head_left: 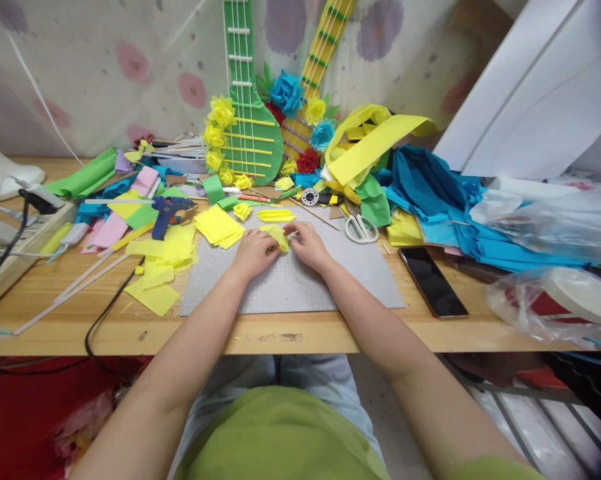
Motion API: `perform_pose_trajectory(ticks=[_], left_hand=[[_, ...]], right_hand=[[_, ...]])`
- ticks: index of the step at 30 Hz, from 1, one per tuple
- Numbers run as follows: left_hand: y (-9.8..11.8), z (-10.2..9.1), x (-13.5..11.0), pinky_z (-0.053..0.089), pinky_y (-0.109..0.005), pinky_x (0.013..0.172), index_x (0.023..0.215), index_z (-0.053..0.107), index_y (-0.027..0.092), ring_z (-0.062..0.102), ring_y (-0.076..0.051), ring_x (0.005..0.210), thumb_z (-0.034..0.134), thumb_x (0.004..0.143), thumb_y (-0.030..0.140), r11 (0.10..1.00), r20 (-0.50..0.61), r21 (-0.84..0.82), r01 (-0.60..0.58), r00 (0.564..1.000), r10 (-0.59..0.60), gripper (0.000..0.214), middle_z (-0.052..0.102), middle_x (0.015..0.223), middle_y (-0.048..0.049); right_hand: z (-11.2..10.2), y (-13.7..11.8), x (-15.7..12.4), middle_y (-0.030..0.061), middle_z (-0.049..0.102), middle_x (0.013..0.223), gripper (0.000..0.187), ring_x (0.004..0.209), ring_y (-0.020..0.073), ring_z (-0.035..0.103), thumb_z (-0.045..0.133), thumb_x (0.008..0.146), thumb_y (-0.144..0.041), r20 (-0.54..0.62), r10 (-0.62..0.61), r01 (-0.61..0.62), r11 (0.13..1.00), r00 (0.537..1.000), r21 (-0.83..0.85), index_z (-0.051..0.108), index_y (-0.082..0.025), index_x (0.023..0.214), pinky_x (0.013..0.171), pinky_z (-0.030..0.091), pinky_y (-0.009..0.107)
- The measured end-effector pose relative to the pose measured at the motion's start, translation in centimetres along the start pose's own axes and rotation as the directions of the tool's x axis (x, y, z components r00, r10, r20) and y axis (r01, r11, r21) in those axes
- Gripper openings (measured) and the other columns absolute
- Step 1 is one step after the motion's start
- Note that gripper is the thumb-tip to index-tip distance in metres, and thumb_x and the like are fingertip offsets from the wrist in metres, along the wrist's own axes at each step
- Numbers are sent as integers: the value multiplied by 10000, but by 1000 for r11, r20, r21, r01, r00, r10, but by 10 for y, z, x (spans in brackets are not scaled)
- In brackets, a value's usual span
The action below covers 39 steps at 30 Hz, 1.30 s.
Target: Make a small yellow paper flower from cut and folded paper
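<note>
Both of my hands rest on a grey cutting mat (290, 287) on a wooden table. My left hand (253, 252) and my right hand (308, 243) pinch a small folded piece of yellow paper (279, 235) between their fingertips. Their fingers are closed on it. Just left of my hands lies a stack of yellow paper squares (218, 227). A pleated yellow piece (275, 215) and a small yellow paper flower (242, 211) lie just beyond my fingers.
A blue glue gun (168, 212) lies at the left, scissors (360, 228) and a tape roll (310, 197) behind the mat, a phone (433, 282) at the right. Paper guitars with flowers (253, 127), blue paper (430, 193) and plastic bags (555, 300) crowd the back and right. A power strip (10, 247) sits far left.
</note>
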<state>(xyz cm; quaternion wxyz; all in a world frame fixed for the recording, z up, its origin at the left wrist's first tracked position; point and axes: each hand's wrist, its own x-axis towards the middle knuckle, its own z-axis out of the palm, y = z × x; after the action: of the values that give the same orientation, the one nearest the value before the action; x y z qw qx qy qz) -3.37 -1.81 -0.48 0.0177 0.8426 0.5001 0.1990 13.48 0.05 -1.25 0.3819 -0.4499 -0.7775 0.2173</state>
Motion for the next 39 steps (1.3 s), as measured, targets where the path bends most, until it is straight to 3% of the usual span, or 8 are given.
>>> perform_pose_trajectory(ticks=[7,12,18,25,32,39], left_hand=[[3,-3,-2,293,-390,799,783,674,223,494,-205,844,477,793,445,998,-4,-23,59,998,-59,298,656,826,-44],[2,-4,-1,280,-390,791,789,674,226,490,-205,860,472,797,370,993,18,-37,113,994,-112,248,658,836,-37],[2,-6,-2,270,-386,801,815,663,238,493,-203,889,504,714,236,990,63,-90,110,993,-104,188,651,861,-18],[3,-6,-3,271,-388,817,850,654,228,483,-218,929,536,639,191,992,86,-70,109,991,-103,244,632,908,-27],[2,-3,0,256,-390,807,780,660,225,490,-201,866,497,768,398,984,38,-84,159,987,-156,239,630,826,-31],[3,3,4,246,-386,787,737,662,230,494,-204,856,485,784,424,966,17,-91,243,970,-242,267,640,806,-34]], right_hand=[[-7,2,-4,-5,624,764,259,783,149,524,526,690,-199,173,55,-59,998,983,19,532,-198,949,768,408,305],[-6,6,-4,-12,623,784,268,783,132,545,500,706,-173,194,67,-75,997,979,32,526,-197,971,786,403,296],[-16,-5,-6,8,621,876,417,841,155,507,643,624,-227,288,-40,62,996,957,-69,518,-189,1020,809,377,299],[-9,-10,-7,6,611,792,312,768,154,503,619,685,-304,195,-35,72,980,980,-185,493,-194,947,716,360,273],[-9,-6,-7,-2,615,784,192,744,140,513,530,716,-224,163,-3,27,990,987,-141,487,-204,902,696,377,264],[-6,-2,-6,-25,609,766,244,706,117,536,502,694,-179,162,94,-93,996,982,-14,469,-213,933,683,401,256]])
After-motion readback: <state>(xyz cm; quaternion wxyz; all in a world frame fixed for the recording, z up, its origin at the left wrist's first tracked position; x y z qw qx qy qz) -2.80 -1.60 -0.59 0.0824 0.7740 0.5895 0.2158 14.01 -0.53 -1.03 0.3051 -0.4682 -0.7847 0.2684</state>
